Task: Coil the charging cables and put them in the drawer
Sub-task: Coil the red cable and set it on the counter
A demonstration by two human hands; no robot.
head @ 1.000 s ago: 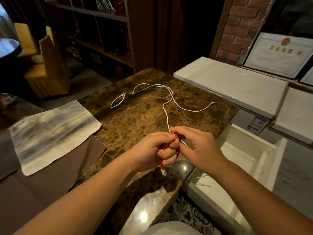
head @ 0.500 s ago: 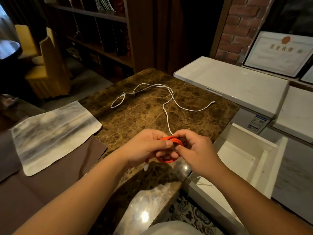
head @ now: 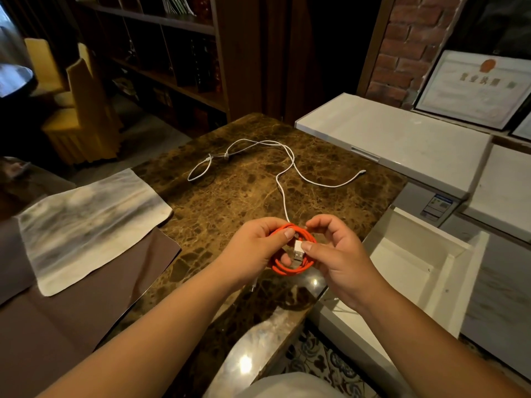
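Only unreadable print, framed certificate (head: 475,89)

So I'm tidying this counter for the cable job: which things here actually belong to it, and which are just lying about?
Part of the job:
- orange cable, coiled, held by the left hand and right hand
- white cable, loose on the marble counter
- open white drawer

Just lying about:
- grey-white cloth
- framed certificate
- yellow chairs

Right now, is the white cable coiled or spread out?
Spread out: the white cable lies loose across the marble table, untouched by either hand.
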